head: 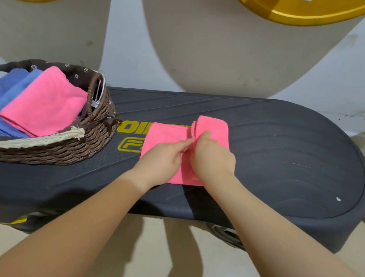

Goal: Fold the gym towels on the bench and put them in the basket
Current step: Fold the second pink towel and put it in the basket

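— What is the long dark grey bench [289, 156] made of?
— It looks like matt moulded plastic or rubber, with shallow curved ribs and a fine stippled patch near the yellow lettering.
— And the bright pink towel [163, 136] on it?
— Soft, fuzzy cloth, no sheen.
— The brown oval basket [99, 132]?
— Rough woven wicker, lined with dark flowered cloth edged in cream fringe; the folded pink and blue towels [43, 103] inside look equally plush.

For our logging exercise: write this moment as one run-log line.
stage: folding | both hands pinch pink towel on bench | basket: pink, blue towels inside
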`<state>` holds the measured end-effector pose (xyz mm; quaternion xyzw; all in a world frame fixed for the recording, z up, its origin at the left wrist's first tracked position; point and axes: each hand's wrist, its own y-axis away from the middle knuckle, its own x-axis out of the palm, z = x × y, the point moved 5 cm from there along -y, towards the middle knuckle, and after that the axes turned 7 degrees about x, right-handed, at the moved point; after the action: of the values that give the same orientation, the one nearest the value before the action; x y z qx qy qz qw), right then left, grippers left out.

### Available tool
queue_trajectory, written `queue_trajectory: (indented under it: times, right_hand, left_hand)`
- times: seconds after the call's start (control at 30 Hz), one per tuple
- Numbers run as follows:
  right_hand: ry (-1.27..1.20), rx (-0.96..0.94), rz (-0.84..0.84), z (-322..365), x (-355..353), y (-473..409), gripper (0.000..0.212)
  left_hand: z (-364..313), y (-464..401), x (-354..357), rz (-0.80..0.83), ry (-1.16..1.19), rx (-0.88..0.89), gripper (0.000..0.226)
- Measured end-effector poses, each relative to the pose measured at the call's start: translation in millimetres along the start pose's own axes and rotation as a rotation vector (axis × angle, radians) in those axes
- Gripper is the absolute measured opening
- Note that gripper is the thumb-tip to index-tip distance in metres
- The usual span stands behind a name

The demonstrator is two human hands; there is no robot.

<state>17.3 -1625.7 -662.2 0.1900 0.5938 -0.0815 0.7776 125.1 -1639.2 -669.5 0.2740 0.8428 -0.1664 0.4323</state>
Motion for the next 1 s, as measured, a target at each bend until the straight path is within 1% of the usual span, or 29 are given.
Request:
queue_trajectory:
  times: [0.07,0.1,0.13,0.17,0.2,0.23,0.3,0.33,0.4,0.43,0.5,0.57,0.67,0.73,0.8,0.87,0.93,1.0]
  right_hand:
    - [-0.004,0.024,-0.004,1,5,-6,0.052]
    - [0.014,-0.005,-0.035,2,6,-5,0.046]
    - [0.031,-0.076,-0.135,4,6,-2,0.039]
    - [0.071,-0.171,-0.278,5,7,2,0.038]
    - [0.096,-0.234,-0.367,6,11,5,0.041]
    - [0.100,-0.282,-0.392,5,16,8,0.044]
    - [0.081,-0.333,-0.337,3,30,11,0.049]
    - [0.082,-0.322,-0.276,2,35,12,0.058]
    - [0.108,-0.250,-0.173,2,36,14,0.080]
    - [0.131,-0.202,-0.156,1,36,12,0.084]
    - [0.150,-0.148,-0.120,1,39,9,0.085]
    - [0.178,-0.146,-0.043,1,42,7,0.082]
    - [0.173,-0.176,0.018,2,39,7,0.080]
    - [0.176,-0.185,0.038,3,38,6,0.079]
    - [0.181,-0.172,0.049,3,38,6,0.075]
    - [0.163,-0.159,0.037,3,38,4,0.069]
    - [0.122,-0.163,0.042,3,38,3,0.067]
    - [0.076,-0.165,0.038,2,36,2,0.066]
  left_hand:
    - [2,1,6,0.044,-0.039,0.051,0.049]
    - [3,1,6,0.042,-0.038,0.051,0.049]
    - [5,0,6,0.027,-0.029,0.032,0.049]
    - [8,0,4,-0.001,-0.023,0.010,0.048]
    - [11,0,1,-0.038,-0.032,-0.011,0.047]
    - [14,2,-2,-0.076,-0.063,-0.040,0.045]
    - [25,9,-8,-0.138,-0.189,-0.160,0.043]
    - [30,14,-9,-0.159,-0.256,-0.253,0.043]
    - [39,26,-12,-0.185,-0.319,-0.443,0.050]
    - [41,31,-12,-0.202,-0.315,-0.512,0.053]
    - [44,36,-13,-0.243,-0.308,-0.587,0.054]
    - [47,36,-15,-0.266,-0.290,-0.647,0.056]
    - [50,32,-16,-0.190,-0.234,-0.743,0.060]
    - [48,28,-16,-0.109,-0.146,-0.789,0.058]
    - [48,24,-15,-0.080,-0.039,-0.791,0.051]
    - [47,18,-16,-0.113,0.071,-0.724,0.044]
    - [42,14,-19,-0.190,0.216,-0.647,0.037]
    - [35,14,-19,-0.251,0.409,-0.648,0.034]
